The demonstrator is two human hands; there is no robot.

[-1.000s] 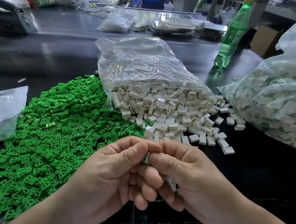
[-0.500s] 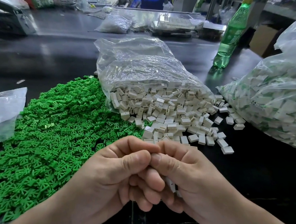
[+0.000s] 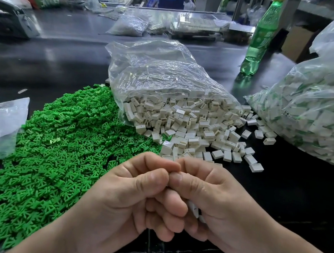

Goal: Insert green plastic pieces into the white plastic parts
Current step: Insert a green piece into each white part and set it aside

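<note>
Green plastic pieces lie heaped on the black table left of my hands, and just beyond my knuckles white plastic parts spill from a clear bag lying on its side. My left hand and right hand meet near me, thumbs and forefingers pressed together; my right fingers curl round a few more white parts in the palm, while I cannot tell whether my curled left fingers hold anything.
</note>
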